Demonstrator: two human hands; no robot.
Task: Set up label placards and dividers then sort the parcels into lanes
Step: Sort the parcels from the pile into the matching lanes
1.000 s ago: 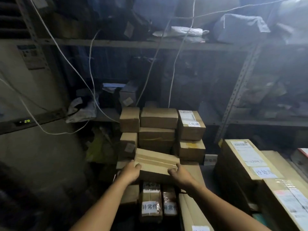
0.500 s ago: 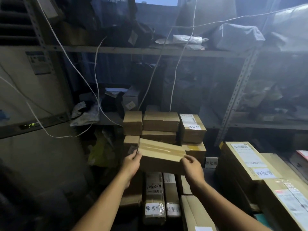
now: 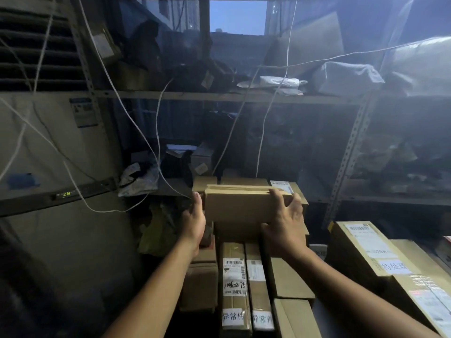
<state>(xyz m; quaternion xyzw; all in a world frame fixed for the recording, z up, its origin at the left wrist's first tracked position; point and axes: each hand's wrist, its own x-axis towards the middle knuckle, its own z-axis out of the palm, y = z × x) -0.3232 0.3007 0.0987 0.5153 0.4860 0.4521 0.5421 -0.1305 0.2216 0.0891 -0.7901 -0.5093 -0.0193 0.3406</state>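
We hold the box (image 3: 240, 207) between both hands at the middle of the frame. Its long axis runs left to right across the picture, and one broad side faces us. The left grip (image 3: 195, 220) lies flat against the box's left end. Its palm is turned inward and its fingers are straight as far as we can see. The right grip (image 3: 285, 223) clamps the right end, with its fingers (image 3: 277, 197) curled over the top edge and the thumb tucked under the lower front edge. The box therefore sits directly between the two grips, neither nearer than the other, and the right one seems to be carrying most of the weight.

Just behind the box, at about the same height, is the top row of the stack (image 3: 244, 181). A labelled carton (image 3: 283, 185) stands at the stack's right end, partly behind our right fingers. We cannot tell whether the box already touches the stack or hangs just in front of it. Any placing move, we judge, would go straight away from us with the long axis kept crosswise.

There are no bins here, only lanes. Below our wrists, two long parcels (image 3: 234, 276) lie side by side, pointing away from us. Each carries a white placard (image 3: 233, 316) at its near end. At the right of the frame a large carton (image 3: 361, 245) forms another lane, with its own placard (image 3: 395, 267) just in front of it. The shelves (image 3: 244, 96) above hold dim bags and packets that we cannot make out.
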